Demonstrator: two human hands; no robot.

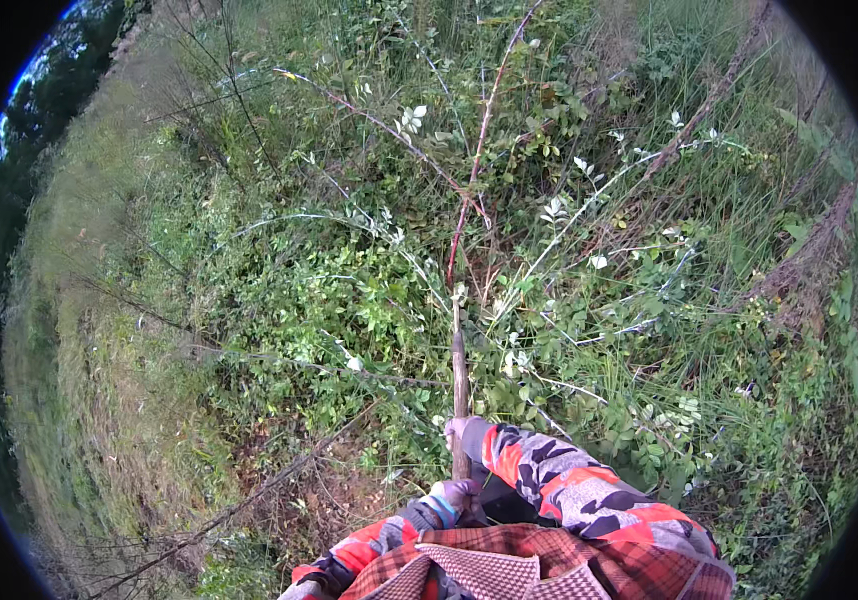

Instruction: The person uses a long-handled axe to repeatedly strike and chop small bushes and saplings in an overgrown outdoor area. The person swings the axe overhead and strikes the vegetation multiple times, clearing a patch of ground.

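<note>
Both my hands grip a long wooden tool handle (460, 382) that points straight away from my body. My right hand (459, 431) is wrapped around it farther out. Closer to my waist, my left hand (455, 495) closes on the near end. The handle's far end narrows to a pale section among the stems, and I cannot tell what kind of tool head it carries. Just past that tip rises a reddish thorny cane (478, 165). Pale leafy canes (549, 247) spread to either side of it.
Dense green undergrowth (309, 285) surrounds the tool. A dry brown branch (249, 499) slants across the lower left, and another dry stalk (706, 105) leans at the upper right. Bare reddish soil with litter (339, 487) shows near my left arm. Dark trees (16, 172) stand at the left rim.
</note>
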